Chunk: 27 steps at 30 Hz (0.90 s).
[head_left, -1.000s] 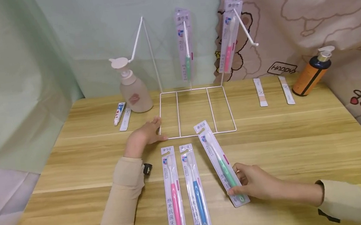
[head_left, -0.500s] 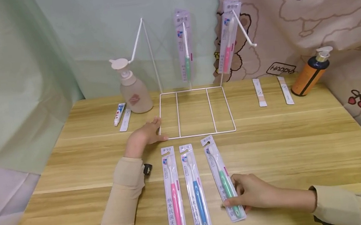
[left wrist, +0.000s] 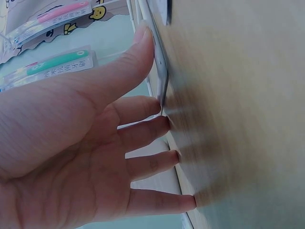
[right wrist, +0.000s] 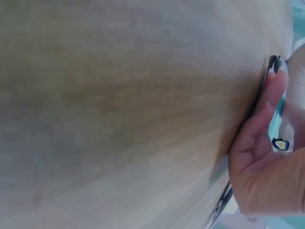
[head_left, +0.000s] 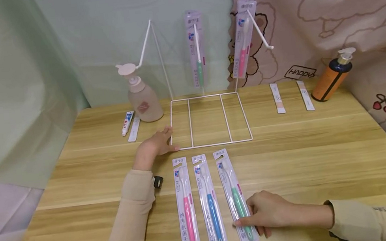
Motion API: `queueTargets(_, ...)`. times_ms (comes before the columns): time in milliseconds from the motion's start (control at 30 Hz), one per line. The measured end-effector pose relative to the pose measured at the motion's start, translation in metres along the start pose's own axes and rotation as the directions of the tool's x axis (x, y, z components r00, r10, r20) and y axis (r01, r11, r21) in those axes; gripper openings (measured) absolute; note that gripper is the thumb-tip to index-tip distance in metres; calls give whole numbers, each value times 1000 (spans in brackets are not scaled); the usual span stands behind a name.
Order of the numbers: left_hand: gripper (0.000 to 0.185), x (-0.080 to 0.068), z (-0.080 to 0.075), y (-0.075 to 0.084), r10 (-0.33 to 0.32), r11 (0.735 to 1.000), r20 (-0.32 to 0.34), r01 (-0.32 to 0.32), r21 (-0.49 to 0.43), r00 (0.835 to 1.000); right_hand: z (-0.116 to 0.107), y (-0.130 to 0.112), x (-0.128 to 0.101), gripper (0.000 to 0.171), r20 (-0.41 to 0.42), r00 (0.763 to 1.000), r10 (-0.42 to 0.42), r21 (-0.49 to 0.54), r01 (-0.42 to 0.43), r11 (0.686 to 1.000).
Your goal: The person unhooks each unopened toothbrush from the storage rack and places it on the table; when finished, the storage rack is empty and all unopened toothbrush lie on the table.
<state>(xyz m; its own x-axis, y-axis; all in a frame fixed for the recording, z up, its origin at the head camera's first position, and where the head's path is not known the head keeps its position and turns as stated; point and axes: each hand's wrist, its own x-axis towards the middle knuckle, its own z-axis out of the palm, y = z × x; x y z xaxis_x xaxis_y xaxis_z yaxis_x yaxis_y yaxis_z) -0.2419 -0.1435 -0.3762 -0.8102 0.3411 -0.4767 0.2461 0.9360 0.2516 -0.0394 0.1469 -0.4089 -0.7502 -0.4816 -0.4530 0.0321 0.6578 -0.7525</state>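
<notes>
Your right hand (head_left: 269,213): fingers pinch low end of green toothbrush in clear flat pack (head_left: 235,195), flat on wooden tabletop (head_left: 325,153), just right of blue pack (head_left: 209,202). Your left hand (head_left: 153,147): fingers straight, pressing white wire rack (head_left: 211,120) corner. Step looks like lining packs up. Next: let go gently, no nudging.

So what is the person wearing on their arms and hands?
Both arms are in long beige sleeves that end at the wrists. The left hand and right hand are bare, with no gloves. A small black device sits at the left cuff, another dark one under the right sleeve, which also carries small dark lettering.
</notes>
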Motion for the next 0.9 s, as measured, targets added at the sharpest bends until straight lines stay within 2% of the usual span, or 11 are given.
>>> queueTargets(233,83,-2,-2,0,-3,1000,-5,3,-11,1000,-1,-1,1,48,-13,1000,-17,-111,15,994)
queueTargets(400,83,-2,-2,0,-6,1000,-5,6,-14,1000,-2,-2,3,51,-8,999,-31,-150,29,988)
queueTargets(733,83,-1,-1,-1,-17,1000,2,17,-19,1000,-6,-6,6,56,24,1000,-6,-131,9,991)
queueTargets(800,83,-1,-1,-1,-16,1000,4,16,-18,1000,-11,-6,10,55,25,999,-35,-112,37,993)
queueTargets(900,84,-1,1,-2,-11,1000,6,11,-19,1000,-24,-7,19,50,16,992,-128,-67,129,989)
